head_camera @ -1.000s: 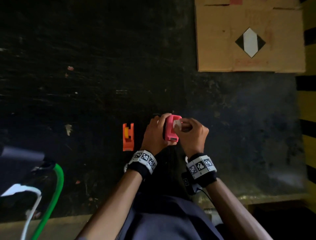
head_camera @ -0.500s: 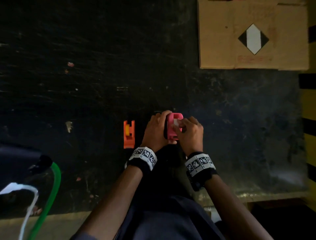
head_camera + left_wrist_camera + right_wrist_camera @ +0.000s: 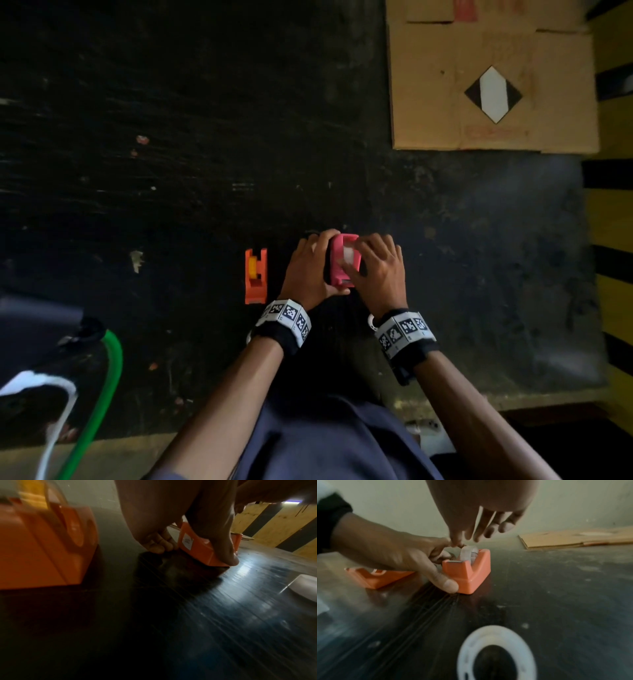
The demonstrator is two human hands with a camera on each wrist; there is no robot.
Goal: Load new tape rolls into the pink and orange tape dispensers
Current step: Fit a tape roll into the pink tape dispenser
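The pink tape dispenser (image 3: 337, 263) stands on the dark table, and my left hand (image 3: 308, 270) grips it from the left with the thumb at its near end. A clear tape roll (image 3: 468, 553) sits in its cradle. My right hand (image 3: 375, 263) lies over the dispenser from the right, fingers straight and spread, fingertips (image 3: 481, 534) at the roll. The orange dispenser (image 3: 256, 275), with a yellow core in it, stands untouched to the left of my left hand. In the left wrist view the pink dispenser (image 3: 197, 547) is held between fingers and thumb.
A flattened cardboard box (image 3: 493, 85) lies at the far right of the table. A white ring (image 3: 496, 653) rests on the table under my right wrist. A green hose (image 3: 106, 377) and white cable hang at the near left edge. Yellow-black striping borders the right side.
My right hand has uncurled from pinching the roll at the dispenser and now spreads its fingers over it. The left hand keeps its grip.
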